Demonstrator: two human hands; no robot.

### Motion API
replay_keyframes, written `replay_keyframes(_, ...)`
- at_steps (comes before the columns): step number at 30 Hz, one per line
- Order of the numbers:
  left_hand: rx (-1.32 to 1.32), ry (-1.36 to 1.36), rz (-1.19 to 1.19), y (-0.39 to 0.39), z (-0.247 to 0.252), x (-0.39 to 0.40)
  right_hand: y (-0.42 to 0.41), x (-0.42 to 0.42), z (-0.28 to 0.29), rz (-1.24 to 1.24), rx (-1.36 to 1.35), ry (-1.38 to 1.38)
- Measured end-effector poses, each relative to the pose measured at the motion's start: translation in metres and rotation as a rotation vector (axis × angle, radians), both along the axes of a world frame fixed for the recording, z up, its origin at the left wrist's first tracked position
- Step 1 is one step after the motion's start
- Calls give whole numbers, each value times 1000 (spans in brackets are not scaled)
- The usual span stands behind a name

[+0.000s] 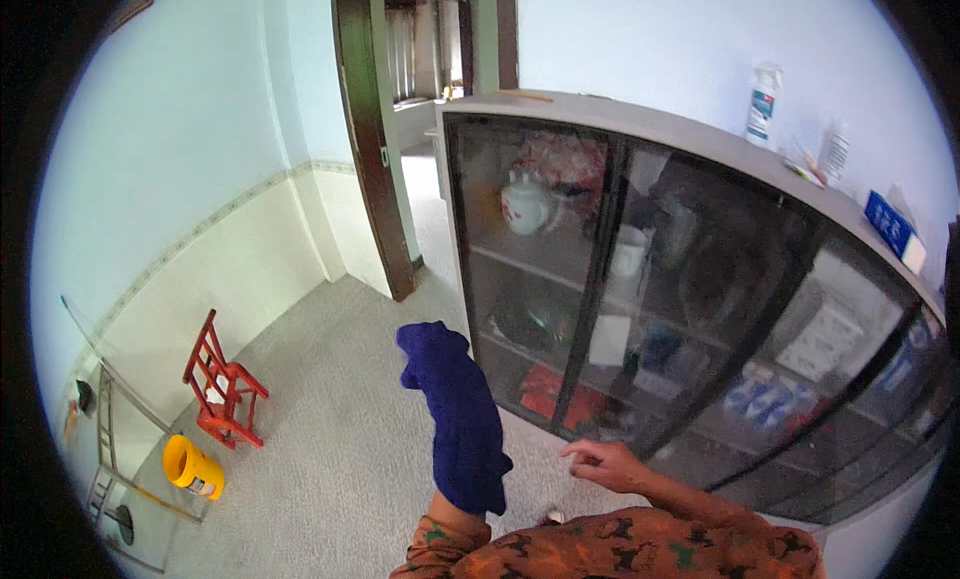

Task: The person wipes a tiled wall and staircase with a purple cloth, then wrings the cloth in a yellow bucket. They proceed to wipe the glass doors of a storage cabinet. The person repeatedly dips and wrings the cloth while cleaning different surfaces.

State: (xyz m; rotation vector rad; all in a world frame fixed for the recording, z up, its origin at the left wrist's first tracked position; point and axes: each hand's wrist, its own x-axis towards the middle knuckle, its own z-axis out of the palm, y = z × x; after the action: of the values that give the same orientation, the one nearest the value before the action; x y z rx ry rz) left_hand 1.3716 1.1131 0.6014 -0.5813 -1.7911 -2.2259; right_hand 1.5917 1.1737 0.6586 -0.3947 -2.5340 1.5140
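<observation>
A dark blue cloth (469,421) is draped over my left hand and most of that forearm. Only a strip of skin near the sleeve shows, so the fingers and their grip are hidden. The covered hand reaches forward over the floor, left of the cabinet's near end in the picture. My right hand (604,463) is bare and holds nothing, its fingers loosely bent and somewhat apart. It hangs in front of the lower part of a long grey cabinet (660,118) with dark glass doors. Behind the glass are a white teapot (527,206), a white mug (630,251) and red fabric.
On the cabinet top stand a spray bottle (761,106), a clear bottle (835,155) and a blue box (890,220). A red chair (225,391), a yellow bucket (202,474) and a metal frame (109,421) are along the left wall. A doorway with a dark wooden frame (367,144) lies ahead.
</observation>
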Motion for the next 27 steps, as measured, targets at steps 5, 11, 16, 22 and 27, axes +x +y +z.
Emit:
replay_keyframes(5,-151,196,-30,103,11,-20,75,-23,15,-160,-57,-89)
replay_keyframes(11,-273,481,-127,213,26,-40,123,-45,24,-250,101,74)
replay_keyframes(16,-257,654,-155,311,86,-79,150,-9,2,-616,153,20)
replay_keyframes(22,-239,649,-92,379,141,-155,175,22,-69,-1024,-46,-30)
replay_keyframes(27,-316,465,60,350,112,-242,173,-55,-28,-960,-17,-24)
